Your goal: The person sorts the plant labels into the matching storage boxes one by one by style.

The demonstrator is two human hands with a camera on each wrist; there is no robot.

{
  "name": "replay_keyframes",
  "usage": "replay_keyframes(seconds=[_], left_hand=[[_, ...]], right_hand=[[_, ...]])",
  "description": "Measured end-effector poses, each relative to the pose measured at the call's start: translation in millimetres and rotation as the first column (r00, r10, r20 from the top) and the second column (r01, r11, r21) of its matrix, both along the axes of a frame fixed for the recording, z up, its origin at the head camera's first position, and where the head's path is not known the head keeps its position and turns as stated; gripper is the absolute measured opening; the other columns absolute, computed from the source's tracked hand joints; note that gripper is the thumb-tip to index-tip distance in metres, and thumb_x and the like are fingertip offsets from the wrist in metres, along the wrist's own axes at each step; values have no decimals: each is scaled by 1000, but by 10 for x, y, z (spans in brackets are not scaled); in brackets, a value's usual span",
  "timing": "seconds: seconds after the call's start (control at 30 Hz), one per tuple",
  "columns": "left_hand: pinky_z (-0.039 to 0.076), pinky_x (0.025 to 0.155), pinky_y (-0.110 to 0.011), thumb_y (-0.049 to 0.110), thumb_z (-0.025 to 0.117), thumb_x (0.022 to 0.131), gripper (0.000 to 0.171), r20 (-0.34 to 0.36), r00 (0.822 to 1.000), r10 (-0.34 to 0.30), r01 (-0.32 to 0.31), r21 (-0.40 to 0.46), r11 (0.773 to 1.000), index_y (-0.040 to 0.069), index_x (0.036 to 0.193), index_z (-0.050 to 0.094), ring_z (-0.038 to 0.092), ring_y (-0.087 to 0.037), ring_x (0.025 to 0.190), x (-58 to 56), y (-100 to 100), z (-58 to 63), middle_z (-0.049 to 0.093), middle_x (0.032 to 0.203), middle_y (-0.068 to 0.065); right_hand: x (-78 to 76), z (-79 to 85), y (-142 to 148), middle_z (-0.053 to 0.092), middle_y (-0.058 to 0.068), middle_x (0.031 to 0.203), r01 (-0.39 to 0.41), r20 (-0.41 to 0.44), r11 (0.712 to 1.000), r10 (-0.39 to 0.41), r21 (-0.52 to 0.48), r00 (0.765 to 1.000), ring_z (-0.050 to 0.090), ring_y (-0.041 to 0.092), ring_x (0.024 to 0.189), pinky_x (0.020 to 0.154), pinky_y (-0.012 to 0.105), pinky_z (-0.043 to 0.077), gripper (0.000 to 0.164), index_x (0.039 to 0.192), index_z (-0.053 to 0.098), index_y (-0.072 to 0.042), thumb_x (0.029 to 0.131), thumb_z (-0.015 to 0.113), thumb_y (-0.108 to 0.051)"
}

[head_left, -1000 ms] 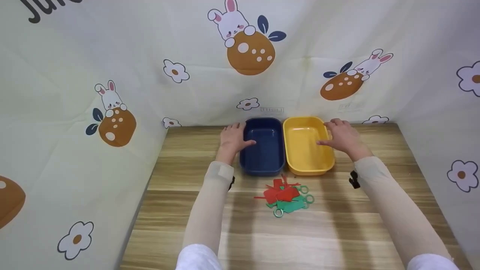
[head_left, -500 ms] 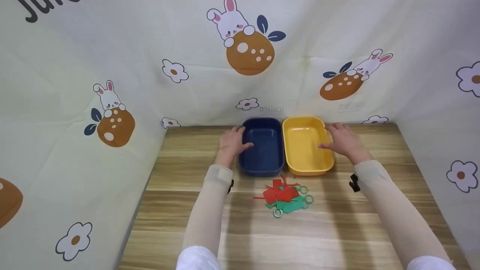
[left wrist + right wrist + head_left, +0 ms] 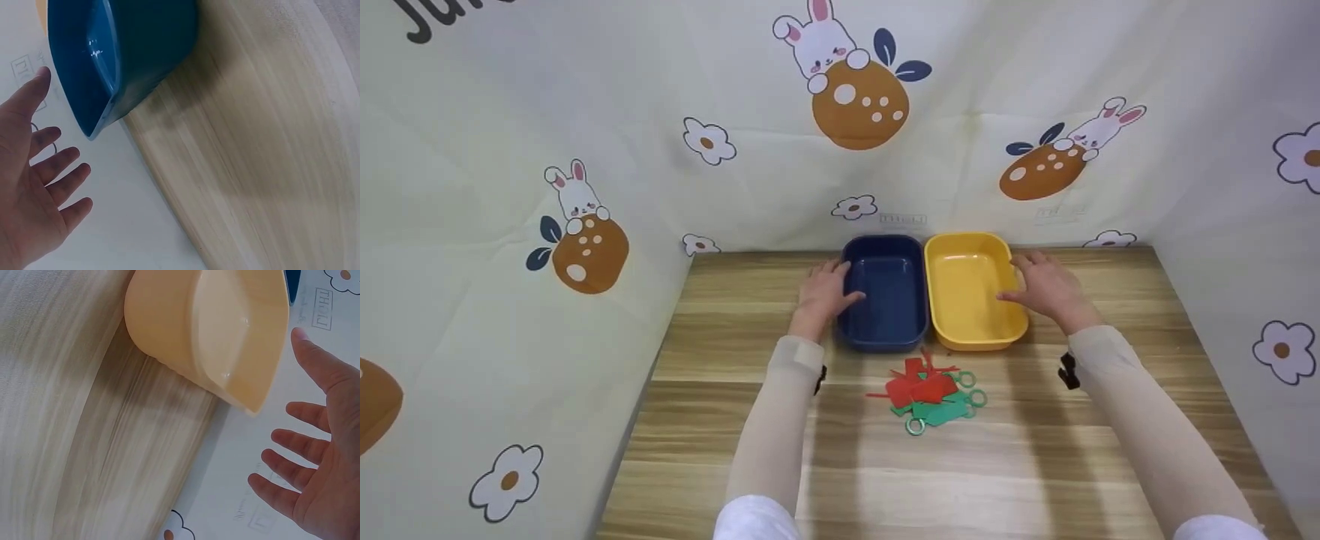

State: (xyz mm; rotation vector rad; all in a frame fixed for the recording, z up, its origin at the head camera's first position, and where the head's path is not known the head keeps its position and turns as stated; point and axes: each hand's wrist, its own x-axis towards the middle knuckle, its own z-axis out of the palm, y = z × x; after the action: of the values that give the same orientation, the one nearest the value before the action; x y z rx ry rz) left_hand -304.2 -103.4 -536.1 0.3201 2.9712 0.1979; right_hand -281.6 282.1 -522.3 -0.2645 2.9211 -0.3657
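Side by side at the back of the wooden table stand a dark blue bin (image 3: 887, 300) and a yellow bin (image 3: 971, 292). My left hand (image 3: 823, 291) hovers over the blue bin's outer side, thumb above its opening. In the left wrist view, the fingers of that left hand (image 3: 39, 180) are spread and apart from the bin (image 3: 154, 42). My right hand (image 3: 1048, 287) is at the yellow bin's outer side in the same way. The right wrist view shows the right hand (image 3: 332, 450) with fingers extended, holding nothing, beside the yellow bin (image 3: 163, 315).
In front of the bins lies a loose pile of flat red pieces (image 3: 919, 386) and green pieces with rings (image 3: 949, 409). A cloth wall (image 3: 765, 180) printed with rabbits and flowers rises right behind the bins and along both sides of the table (image 3: 720, 420).
Both hands have drawn back slightly toward me, the left also a little outward from the blue bin. The bins and the pile stay where they were.
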Motion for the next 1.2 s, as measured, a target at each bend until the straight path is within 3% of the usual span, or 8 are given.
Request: replay_keyframes(seconds=[0.43,0.67,1.2], left_hand=[[27,122,-49,54,58,95,74,-22,1000,-6,7,53,999,14,154,38,35,-34,148,21,-19,-153,35,161,-14],[24,123,-52,55,58,95,78,-12,1000,-10,10,55,998,14,156,34,31,-35,150,35,-40,-256,30,163,-14],[21,124,-51,59,48,98,77,-72,997,-10,15,72,997,15,158,28,26,-35,151,45,-19,-449,16,168,-11]], right_hand=[[18,-52,19,39,31,149,11,16,1000,-11,7,1000,38,52,135,107,67,37,92,147,42,-1,86,62,-67],[31,-88,25,39,29,151,0,-3,1000,0,30,1000,39,53,135,98,68,44,89,147,42,-2,87,64,-64],[34,-103,4,41,29,151,-2,1,1000,2,18,1000,39,54,134,105,68,38,88,148,41,-2,89,63,-62]])
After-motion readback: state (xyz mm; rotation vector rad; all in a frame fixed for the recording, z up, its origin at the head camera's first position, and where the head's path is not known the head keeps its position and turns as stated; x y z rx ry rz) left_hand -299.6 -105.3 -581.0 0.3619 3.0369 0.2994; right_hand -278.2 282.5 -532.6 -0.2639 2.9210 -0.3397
